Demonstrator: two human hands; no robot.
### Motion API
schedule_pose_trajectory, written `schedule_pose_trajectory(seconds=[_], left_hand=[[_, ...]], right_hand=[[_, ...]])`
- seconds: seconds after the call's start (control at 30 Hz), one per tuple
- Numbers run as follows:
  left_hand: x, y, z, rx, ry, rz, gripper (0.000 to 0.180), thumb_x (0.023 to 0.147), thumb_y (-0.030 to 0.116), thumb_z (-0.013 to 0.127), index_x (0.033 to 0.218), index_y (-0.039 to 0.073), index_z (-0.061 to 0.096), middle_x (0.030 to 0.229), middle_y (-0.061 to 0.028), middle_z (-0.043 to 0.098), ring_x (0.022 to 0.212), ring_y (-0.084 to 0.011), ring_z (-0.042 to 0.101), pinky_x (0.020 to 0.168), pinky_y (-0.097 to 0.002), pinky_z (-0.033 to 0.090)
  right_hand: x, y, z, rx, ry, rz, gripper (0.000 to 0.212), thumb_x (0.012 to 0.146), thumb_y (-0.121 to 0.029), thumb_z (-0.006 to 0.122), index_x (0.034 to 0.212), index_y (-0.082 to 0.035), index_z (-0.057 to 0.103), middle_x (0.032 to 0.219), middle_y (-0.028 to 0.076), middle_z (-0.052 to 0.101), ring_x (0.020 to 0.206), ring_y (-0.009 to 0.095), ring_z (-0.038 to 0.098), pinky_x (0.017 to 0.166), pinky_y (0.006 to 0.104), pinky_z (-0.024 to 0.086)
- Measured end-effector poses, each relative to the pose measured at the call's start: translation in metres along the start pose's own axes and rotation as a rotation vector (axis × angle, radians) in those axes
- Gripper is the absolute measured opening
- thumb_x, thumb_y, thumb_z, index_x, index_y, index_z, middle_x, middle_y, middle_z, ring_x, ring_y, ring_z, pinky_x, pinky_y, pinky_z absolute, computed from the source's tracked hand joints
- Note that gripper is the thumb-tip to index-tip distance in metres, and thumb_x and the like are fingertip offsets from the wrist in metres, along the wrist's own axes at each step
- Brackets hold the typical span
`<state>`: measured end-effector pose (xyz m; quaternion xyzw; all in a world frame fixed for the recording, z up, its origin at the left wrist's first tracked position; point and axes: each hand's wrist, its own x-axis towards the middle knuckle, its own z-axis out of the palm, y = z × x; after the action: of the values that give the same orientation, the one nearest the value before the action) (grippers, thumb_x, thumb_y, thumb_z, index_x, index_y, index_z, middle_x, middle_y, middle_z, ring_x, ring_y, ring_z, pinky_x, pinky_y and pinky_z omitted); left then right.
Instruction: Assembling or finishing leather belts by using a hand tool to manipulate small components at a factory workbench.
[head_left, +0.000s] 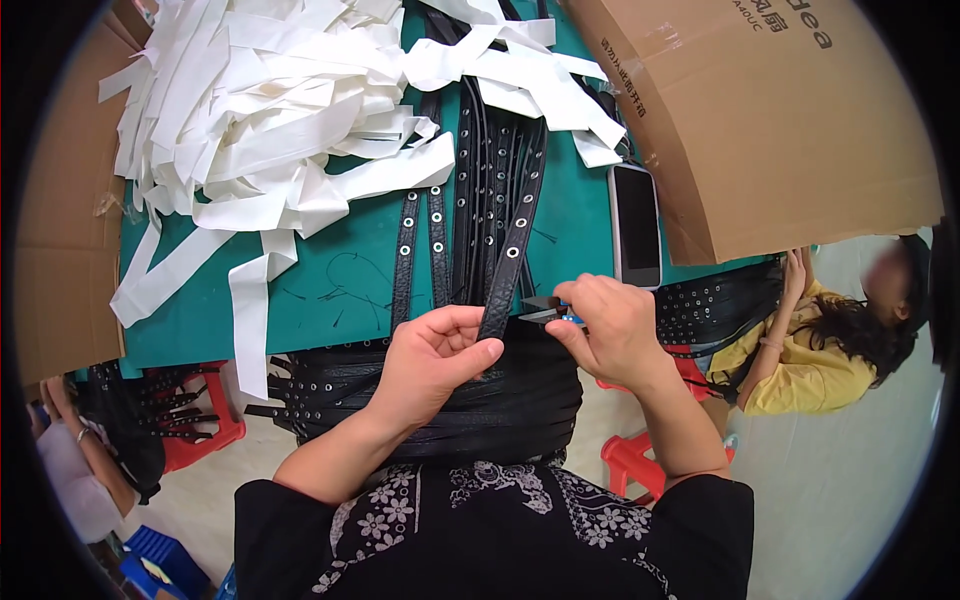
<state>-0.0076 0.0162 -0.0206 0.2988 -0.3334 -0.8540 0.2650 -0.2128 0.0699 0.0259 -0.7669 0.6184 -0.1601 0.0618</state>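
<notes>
My left hand (425, 365) pinches the lower end of a black strap (512, 252) with metal eyelets between thumb and fingers. Just to its right, my right hand (615, 330) is closed around small thread snips (542, 308) with blue on the handles. Their blades point left toward the strap and stand apart; whether they touch it I cannot tell. Several more black eyelet straps (462, 200) run up the table beyond my hands. A thick bundle of black straps (500, 412) lies across my lap below.
White fabric strips (270, 110) are heaped at the far left of the green table (340, 270). A phone (635, 225) lies by a cardboard box (780, 120) on the right; another box (70, 220) stands left. People sit at both sides near red stools (630, 462). Cut threads litter the tabletop.
</notes>
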Motion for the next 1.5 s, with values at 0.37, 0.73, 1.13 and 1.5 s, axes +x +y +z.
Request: schedule_pose_trajectory(seconds=[0.37, 0.73, 1.13, 1.5], left_hand=[[0.001, -0.002, 0.007, 0.014, 0.007, -0.023, 0.024, 0.079, 0.001, 0.063, 0.102, -0.002, 0.057, 0.078, -0.0008, 0.059, 0.065, -0.0035, 0.053, 0.057, -0.0174, 0.045], [0.003, -0.001, 0.006, -0.066, -0.006, -0.054, 0.026, 0.076, -0.003, 0.064, 0.101, -0.002, 0.057, 0.081, -0.0037, 0.06, 0.065, -0.0053, 0.055, 0.056, -0.0172, 0.046], [0.004, 0.001, 0.007, -0.082, -0.013, -0.052, 0.026, 0.076, -0.002, 0.064, 0.102, -0.002, 0.057, 0.082, -0.0035, 0.061, 0.067, -0.0056, 0.055, 0.056, -0.0176, 0.046], [0.004, 0.001, 0.006, -0.061, -0.02, -0.066, 0.026, 0.077, -0.002, 0.064, 0.101, -0.002, 0.057, 0.084, -0.0051, 0.061, 0.067, -0.006, 0.056, 0.056, -0.0183, 0.047]], right_hand=[[-0.003, -0.017, 0.008, -0.056, 0.078, 0.053, 0.027, 0.078, -0.032, 0.06, 0.079, -0.005, 0.055, 0.061, 0.005, 0.049, 0.053, 0.022, 0.05, 0.046, 0.0317, 0.037], [-0.001, -0.012, 0.002, -0.075, 0.103, 0.048, 0.024, 0.077, -0.032, 0.062, 0.076, -0.009, 0.055, 0.061, 0.002, 0.048, 0.053, 0.018, 0.052, 0.045, 0.0297, 0.038], [0.0, -0.009, -0.001, 0.004, 0.126, 0.037, 0.026, 0.081, -0.031, 0.058, 0.079, -0.006, 0.056, 0.061, 0.005, 0.05, 0.052, 0.021, 0.05, 0.046, 0.0309, 0.038], [0.003, -0.008, -0.004, -0.056, 0.07, -0.033, 0.027, 0.078, -0.035, 0.06, 0.077, -0.008, 0.055, 0.061, 0.002, 0.048, 0.051, 0.018, 0.051, 0.045, 0.0296, 0.037]])
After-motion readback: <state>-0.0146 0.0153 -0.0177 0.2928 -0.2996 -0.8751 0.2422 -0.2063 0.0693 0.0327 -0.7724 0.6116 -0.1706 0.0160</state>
